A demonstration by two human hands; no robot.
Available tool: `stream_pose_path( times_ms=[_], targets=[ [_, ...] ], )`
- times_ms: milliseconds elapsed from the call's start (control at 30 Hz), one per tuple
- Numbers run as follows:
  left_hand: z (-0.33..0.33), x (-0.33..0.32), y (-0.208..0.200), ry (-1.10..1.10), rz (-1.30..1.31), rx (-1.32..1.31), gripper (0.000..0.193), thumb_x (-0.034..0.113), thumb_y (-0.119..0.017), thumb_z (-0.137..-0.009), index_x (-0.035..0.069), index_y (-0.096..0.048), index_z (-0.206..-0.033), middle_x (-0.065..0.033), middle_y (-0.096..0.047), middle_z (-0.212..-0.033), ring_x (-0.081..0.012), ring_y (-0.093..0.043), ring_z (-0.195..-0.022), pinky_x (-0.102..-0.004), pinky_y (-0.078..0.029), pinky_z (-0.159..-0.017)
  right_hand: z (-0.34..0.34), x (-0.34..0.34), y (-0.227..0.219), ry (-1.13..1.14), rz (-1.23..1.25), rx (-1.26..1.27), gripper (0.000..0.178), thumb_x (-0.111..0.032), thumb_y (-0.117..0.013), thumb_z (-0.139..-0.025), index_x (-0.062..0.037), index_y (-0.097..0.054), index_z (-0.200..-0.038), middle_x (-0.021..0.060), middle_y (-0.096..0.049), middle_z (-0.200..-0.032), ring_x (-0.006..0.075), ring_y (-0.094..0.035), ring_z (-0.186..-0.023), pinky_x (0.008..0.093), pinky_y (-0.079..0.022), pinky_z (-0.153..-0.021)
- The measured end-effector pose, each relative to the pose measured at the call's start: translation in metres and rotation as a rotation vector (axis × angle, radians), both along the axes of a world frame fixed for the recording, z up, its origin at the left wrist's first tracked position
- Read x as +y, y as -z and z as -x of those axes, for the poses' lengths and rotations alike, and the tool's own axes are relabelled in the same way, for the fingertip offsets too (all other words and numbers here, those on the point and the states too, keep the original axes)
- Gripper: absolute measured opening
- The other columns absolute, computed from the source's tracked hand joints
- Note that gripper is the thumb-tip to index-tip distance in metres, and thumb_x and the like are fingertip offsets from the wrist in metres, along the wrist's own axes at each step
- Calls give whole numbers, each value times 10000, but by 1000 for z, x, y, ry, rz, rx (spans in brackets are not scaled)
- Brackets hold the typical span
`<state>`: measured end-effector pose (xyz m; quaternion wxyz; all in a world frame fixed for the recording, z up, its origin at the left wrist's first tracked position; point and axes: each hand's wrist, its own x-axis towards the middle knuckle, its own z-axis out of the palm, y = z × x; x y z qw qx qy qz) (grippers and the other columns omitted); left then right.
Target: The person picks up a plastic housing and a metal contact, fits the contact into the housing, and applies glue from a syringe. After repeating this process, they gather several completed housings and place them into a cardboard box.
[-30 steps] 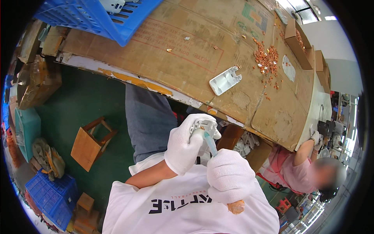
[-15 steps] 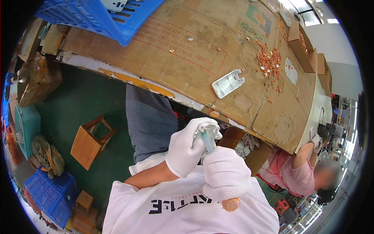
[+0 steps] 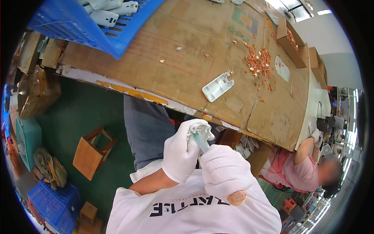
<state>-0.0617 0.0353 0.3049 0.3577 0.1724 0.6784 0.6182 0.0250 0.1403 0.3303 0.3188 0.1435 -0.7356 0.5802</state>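
In a white knit glove, my left hand (image 3: pixel 180 154) is closed around a white plastic shell (image 3: pixel 201 128), held in front of my chest below the table edge. My right hand (image 3: pixel 226 171), gloved too, makes a fist around a hand tool (image 3: pixel 201 143) with a pale blue-green shaft. A rounded orange-brown handle end sticks out below that fist. The shaft's tip points into the shell; its exact contact is hidden. Above my hands, a similar white shell (image 3: pixel 218 86) lies on the cardboard-covered table (image 3: pixel 163 78). Small copper-coloured metal pieces (image 3: pixel 259 62) form a loose pile beyond it.
A blue crate (image 3: pixel 113 43) with several white shells stands at the far left of the table. Cardboard boxes (image 3: pixel 292 45) line the right side. A wooden stool (image 3: pixel 87 158) and another blue crate (image 3: pixel 56 206) are on the left floor. A person in pink (image 3: pixel 296 167) sits at right.
My view has shifted slightly, so the table things appear further left and more shells show in the crate. Both hands keep their hold, with the tool still pointing into the shell.
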Motion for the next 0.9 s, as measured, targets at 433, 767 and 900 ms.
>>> stream_pose_path(
  times_ms=[433,767,900],
  targets=[
    [-13,-2,2,94,-5,161,303,-3,-425,-914,54,-536,-1191,-115,-697,-924,-153,-680,-759,-274,-544,-713,-2,-10,4,48,22,192,438,-246,-437,-939,-30,-535,-571,66,-482,-500,221,-476,-406,334,-401,-422],
    [-11,-4,-1,92,-10,182,322,-23,-416,-904,55,-539,-1190,-123,-695,-922,-184,-692,-768,-286,-547,-714,-28,-5,-19,58,-116,-284,166,-115,-573,-785,15,-648,-714,133,-553,-691,300,-545,-565,434,-489,-572],
    [-8,-6,1,69,16,234,312,-15,-411,-899,52,-552,-1170,-133,-693,-907,-222,-702,-788,-307,-544,-718,2,-9,2,49,100,99,333,-153,-483,-873,-59,-520,-555,54,-483,-491,244,-461,-372,378,-428,-431]
  ],
)
